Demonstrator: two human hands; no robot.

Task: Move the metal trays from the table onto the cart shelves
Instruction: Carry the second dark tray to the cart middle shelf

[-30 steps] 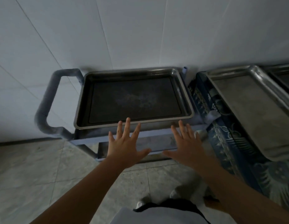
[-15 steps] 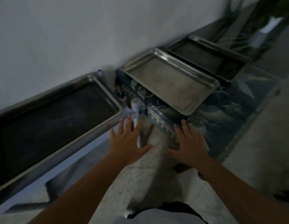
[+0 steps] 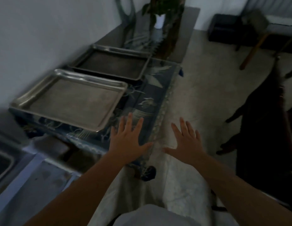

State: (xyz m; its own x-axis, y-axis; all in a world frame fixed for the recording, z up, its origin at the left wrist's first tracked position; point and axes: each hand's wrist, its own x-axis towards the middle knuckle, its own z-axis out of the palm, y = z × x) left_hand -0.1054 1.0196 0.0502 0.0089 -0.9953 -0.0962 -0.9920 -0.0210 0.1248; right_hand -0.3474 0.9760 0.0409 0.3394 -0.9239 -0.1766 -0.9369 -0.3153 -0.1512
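Two metal trays lie on the table against the white wall. The near tray is shallow and pale grey, its front corner jutting slightly past the table's end. Just behind it sits the far tray, darker inside, its rim close to the near tray's back edge; whether the two touch I cannot tell. Both rest on a blue patterned cloth that covers the table and hangs over its long edge.

The person stands at the table's corner with both arms stretched forward. The left hand hovers above the cloth, just beside the near tray's front corner, palm down, fingers straight and spread, holding nothing. The right hand is out over the pale floor beyond the table edge, likewise flat, fingers fanned apart, empty.

At the lower left the cart shows its light blue frame, with the rim of another tray lying on top of it, mostly cut off by the picture's edge.

Beyond the table a potted plant stands on a grey surface, blurred. A dark shape fills the right side, too dim to identify.
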